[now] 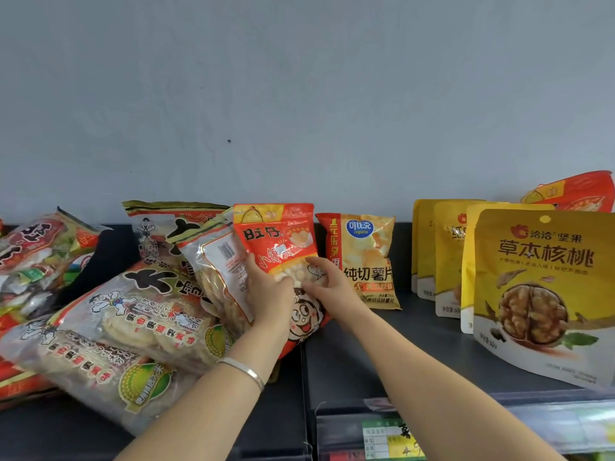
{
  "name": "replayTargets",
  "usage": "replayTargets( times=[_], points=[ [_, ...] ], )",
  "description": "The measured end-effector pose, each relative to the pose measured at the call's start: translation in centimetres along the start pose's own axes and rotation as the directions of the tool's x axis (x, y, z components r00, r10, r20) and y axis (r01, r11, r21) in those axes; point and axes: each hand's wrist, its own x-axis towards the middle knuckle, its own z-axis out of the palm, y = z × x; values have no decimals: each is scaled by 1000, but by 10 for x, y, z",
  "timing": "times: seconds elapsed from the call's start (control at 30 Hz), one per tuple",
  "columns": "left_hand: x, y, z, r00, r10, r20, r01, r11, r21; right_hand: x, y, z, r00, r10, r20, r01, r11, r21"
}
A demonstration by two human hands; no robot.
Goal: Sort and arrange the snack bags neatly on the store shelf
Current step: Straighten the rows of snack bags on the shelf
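An upright red snack bag (pixel 276 237) with a cartoon face stands mid-shelf. My left hand (pixel 269 294) grips its left side, thumb on the front. My right hand (pixel 327 281) holds its right side with curled fingers. Behind my left hand leans a clear bag with a barcode label (pixel 219 267). Large clear rice-cracker bags (pixel 133 314) lie tilted in a pile to the left. A yellow potato-chip bag (pixel 364 257) stands just right of the red bag. Yellow walnut pouches (pixel 539 281) stand in a row at the right.
The dark shelf (pixel 382 344) has bare surface between the chip bag and the walnut pouches. Another red bag (pixel 579 191) leans behind the pouches at far right. Mixed bags (pixel 36 257) are heaped at far left. Price labels (pixel 389 437) line the front rail. A grey wall backs the shelf.
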Motion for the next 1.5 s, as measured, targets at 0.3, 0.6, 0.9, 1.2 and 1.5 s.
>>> replayTargets(
  times=[0.3, 0.6, 0.9, 1.2, 1.5],
  points=[
    [-9, 20, -4, 945, 319, -71, -317, 947, 39, -2, -21, -4, 980, -148, -133, 163, 981, 104],
    [-25, 74, -6, 900, 426, 91, -369, 857, -359, -31, -95, -36, 893, -319, -318, 339, 941, 9],
    [-123, 164, 58, 889, 426, 171, -234, 741, -630, -112, -166, -160, 806, -413, -424, 286, 899, -331],
    [-256, 219, 167, 817, 471, 333, -170, 748, -641, -194, -140, -338, 868, -140, -477, 28, 972, -235],
    [-298, 209, 275, 579, 415, 702, -121, 895, -430, -231, -66, -461, 901, 131, -414, -89, 989, 119]
  ],
)
